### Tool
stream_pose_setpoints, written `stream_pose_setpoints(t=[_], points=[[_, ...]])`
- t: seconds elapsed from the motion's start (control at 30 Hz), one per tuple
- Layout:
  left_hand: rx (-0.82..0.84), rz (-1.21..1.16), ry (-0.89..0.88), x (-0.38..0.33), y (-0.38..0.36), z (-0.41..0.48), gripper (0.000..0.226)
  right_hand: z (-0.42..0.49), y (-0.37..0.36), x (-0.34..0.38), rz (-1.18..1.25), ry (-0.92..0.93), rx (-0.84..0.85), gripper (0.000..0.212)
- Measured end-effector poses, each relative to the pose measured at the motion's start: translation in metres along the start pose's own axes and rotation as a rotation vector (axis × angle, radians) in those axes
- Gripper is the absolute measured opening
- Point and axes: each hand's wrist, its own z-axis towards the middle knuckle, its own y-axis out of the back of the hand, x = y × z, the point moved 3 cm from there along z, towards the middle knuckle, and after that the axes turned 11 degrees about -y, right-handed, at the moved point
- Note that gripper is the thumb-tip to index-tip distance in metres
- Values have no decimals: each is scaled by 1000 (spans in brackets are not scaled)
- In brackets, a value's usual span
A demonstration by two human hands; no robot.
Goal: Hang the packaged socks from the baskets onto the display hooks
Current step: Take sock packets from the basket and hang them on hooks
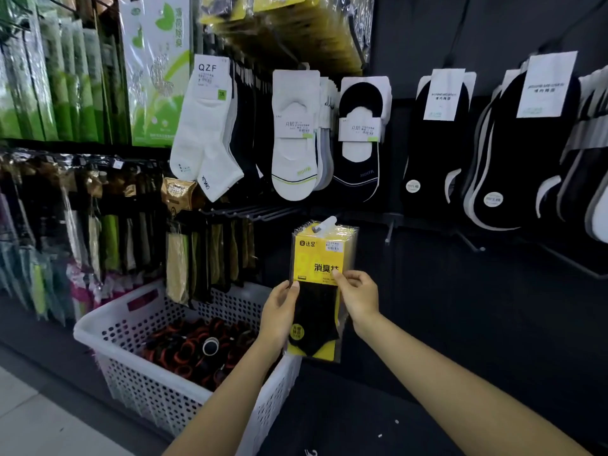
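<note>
Just below the middle of the frame, a stack of packaged socks (317,301) is held upright between both hands, its yellow card and black socks facing the camera. The left hand (279,311) grips the stack's left edge, thumb laid over the front and fingers curled behind. The right hand (357,296) grips the right edge a little higher, its thumb pressing on the lower part of the yellow label. The stack rises above both hands, and its white plastic hanger tab (324,224) stands at the top, close under the row of bare display hooks (250,213) that juts from the dark wall left of it; whether the tab touches any hook cannot be told. The bottom of the stack hangs below the hands, in front of the near right corner of a white perforated basket (98,320) in the lower left of the frame, which holds rolled black-and-orange items (197,343). Above the hooks hang white ankle socks (204,126), white low-cut socks (294,136) and black low-cut socks (360,139), with more black socks (437,143) to the right. Green packages (154,67) fill the upper left, and yellow packs (283,24) hang along the top.
</note>
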Motion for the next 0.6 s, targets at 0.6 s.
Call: stream_pose_setpoints(t=[0.6], points=[[489, 296, 625, 204, -6, -273, 21, -148, 187, -292, -564, -567, 355, 16]])
